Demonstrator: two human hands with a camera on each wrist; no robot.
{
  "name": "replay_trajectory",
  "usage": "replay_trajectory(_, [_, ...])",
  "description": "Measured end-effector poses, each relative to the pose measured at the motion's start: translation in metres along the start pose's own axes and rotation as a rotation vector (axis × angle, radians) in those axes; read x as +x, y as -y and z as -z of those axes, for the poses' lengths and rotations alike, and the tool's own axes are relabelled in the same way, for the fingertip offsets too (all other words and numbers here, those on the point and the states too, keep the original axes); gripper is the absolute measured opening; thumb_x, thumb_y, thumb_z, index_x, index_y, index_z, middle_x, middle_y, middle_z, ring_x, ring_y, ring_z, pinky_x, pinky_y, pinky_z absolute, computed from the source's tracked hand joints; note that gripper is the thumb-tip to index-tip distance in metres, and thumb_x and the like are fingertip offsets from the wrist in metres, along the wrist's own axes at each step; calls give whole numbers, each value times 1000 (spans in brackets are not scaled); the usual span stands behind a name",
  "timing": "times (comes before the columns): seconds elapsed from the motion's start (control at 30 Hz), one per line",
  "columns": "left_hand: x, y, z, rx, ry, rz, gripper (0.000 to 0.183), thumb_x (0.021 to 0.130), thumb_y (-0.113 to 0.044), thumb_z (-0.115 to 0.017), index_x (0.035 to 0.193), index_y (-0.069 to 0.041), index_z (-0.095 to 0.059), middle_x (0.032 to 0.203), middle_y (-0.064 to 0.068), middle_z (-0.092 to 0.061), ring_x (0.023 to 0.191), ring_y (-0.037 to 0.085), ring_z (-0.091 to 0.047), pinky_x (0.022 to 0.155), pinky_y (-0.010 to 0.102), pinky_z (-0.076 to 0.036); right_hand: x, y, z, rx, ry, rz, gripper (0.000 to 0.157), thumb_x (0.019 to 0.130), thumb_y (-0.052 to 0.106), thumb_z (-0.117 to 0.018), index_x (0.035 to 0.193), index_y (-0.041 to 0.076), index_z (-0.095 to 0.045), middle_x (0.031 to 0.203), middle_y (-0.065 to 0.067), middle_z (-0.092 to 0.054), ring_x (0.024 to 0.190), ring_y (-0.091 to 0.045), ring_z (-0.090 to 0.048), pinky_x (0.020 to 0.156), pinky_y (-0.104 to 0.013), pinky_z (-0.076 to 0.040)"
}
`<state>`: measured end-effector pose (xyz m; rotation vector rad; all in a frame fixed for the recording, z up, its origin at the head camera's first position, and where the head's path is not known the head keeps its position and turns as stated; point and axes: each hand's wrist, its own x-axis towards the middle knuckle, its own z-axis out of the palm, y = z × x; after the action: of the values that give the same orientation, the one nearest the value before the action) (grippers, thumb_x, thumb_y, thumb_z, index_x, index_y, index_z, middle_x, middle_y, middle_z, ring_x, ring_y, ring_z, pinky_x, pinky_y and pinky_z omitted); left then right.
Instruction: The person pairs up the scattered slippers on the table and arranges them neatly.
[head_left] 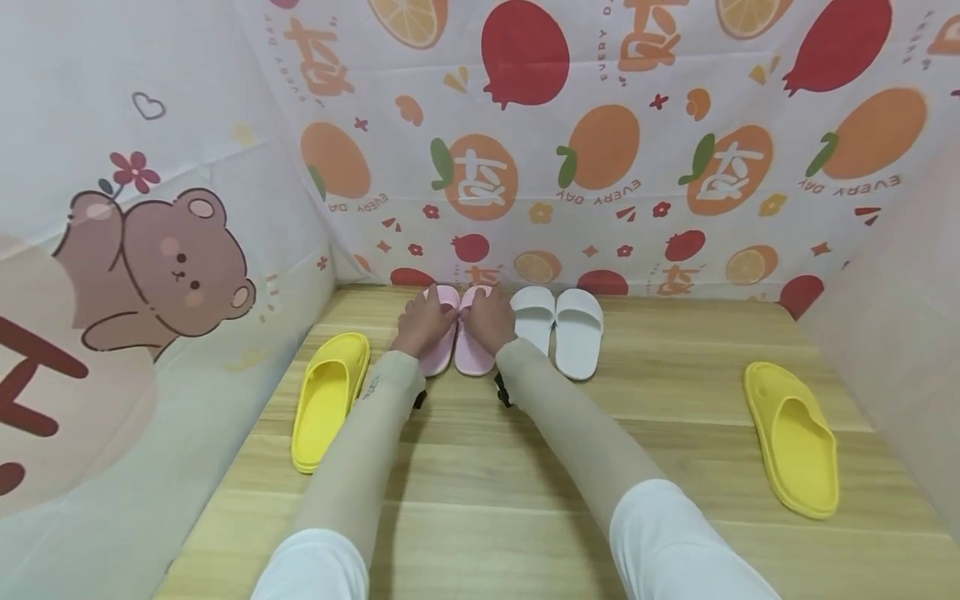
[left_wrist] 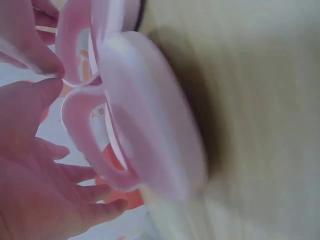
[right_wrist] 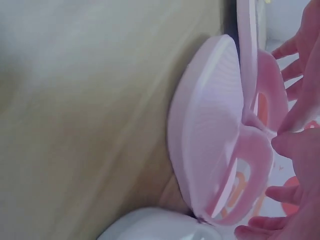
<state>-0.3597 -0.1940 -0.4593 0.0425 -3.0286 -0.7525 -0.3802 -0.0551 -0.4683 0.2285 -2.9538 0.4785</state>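
Note:
Two pink slippers stand side by side against the back wall, the left one [head_left: 438,360] touching or nearly touching the right one [head_left: 472,360]. My left hand [head_left: 424,323] is over the left slipper's strap, its thumb near the inner edge. Over the other strap is my right hand [head_left: 491,320], with its thumb close to the left thumb. In the left wrist view, the fingers of the left hand [left_wrist: 45,185] are spread and fairly straight beside the strap. The right wrist view shows similarly extended fingers on the right hand [right_wrist: 295,195].
A pair of white slippers [head_left: 577,346] stands just right of the pink pair. One yellow slipper [head_left: 324,412] lies at the left edge of the wooden floor [head_left: 480,533], another yellow slipper [head_left: 802,458] at the far right. A fruit-patterned cloth [head_left: 540,167] covers the back wall.

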Motion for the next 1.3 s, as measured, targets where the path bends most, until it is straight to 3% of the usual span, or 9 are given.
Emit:
replay_trajectory(0.2, [-20, 4, 13, 87, -33, -38, 86, 97, -53, -57, 159, -6, -21, 152, 30, -35, 139, 49, -31, 109, 69, -26, -12, -7, 8, -1, 14, 38, 55, 99, 49, -55, 131, 5, -59, 145, -23, -48, 125, -36, -54, 105, -47, -45])
replay_trajectory(0.37, [-35, 9, 21, 124, -41, -62, 83, 96, -54, -57, 159, -11, -24, 152, 26, -34, 144, 46, -23, 114, 71, -16, -26, -22, 29, -14, 13, 68, 53, 98, 49, -55, 131, 7, -59, 134, -18, -55, 124, -34, -52, 109, -46, -40])
replay_trajectory(0.47, [-45, 17, 26, 146, -54, -76, 80, 97, -53, -57, 158, -11, -26, 155, 27, -27, 146, 47, -17, 114, 74, -9, -37, -37, 43, -33, -16, 100, 51, 98, 45, -56, 131, 6, -59, 128, -17, -56, 121, -35, -52, 109, -46, -38])
replay_trajectory(0.57, [-56, 29, 33, 155, -83, -85, 83, 98, -53, -56, 159, -8, -23, 163, 28, -10, 148, 49, -11, 114, 75, -6, -45, -57, 51, -92, -42, 134, 50, 99, 44, -57, 132, 6, -58, 126, -18, -53, 120, -36, -51, 108, -48, -38])
replay_trajectory(0.73, [-73, 49, 43, 162, -108, -65, 88, 98, -53, -56, 162, -9, -14, 167, 23, 9, 150, 50, -4, 114, 76, -3, -58, -88, 60, -171, -13, 172, 57, 100, 48, -52, 138, 5, -53, 136, -22, -49, 129, -39, -45, 112, -51, -33])
replay_trajectory(0.87, [-85, 57, 47, 167, -81, -54, 88, 99, -54, -53, 162, -11, -10, 167, 22, 9, 151, 49, 1, 112, 77, 0, -67, -112, 66, -171, -4, 161, 62, 99, 51, -51, 140, 4, -51, 136, -22, -49, 129, -38, -44, 113, -53, -31])
replay_trajectory(1.0, [-96, 64, 50, 192, -69, -56, 86, 101, -51, -52, 162, -10, -9, 166, 26, 5, 150, 51, 1, 111, 79, 0, -75, -137, 70, -164, -47, 155, 58, 97, 51, -54, 130, 4, -59, 126, -21, -56, 122, -38, -49, 108, -54, -35])
replay_trajectory(1.13, [-103, 75, 51, 209, -95, -57, 87, 101, -51, -52, 162, -8, -8, 164, 30, -1, 148, 53, -4, 109, 80, -5, -86, -164, 75, -147, -77, 135, 56, 96, 50, -55, 127, 4, -60, 124, -24, -58, 120, -42, -50, 106, -57, -34])
replay_trajectory(1.3, [-111, 93, 52, 207, -168, -52, 93, 100, -60, -47, 162, -8, -1, 163, 31, -3, 145, 56, -10, 104, 82, -11, -98, -193, 84, -147, -62, 80, 65, 98, 51, -52, 138, 0, -52, 133, -29, -49, 129, -47, -41, 111, -60, -24])
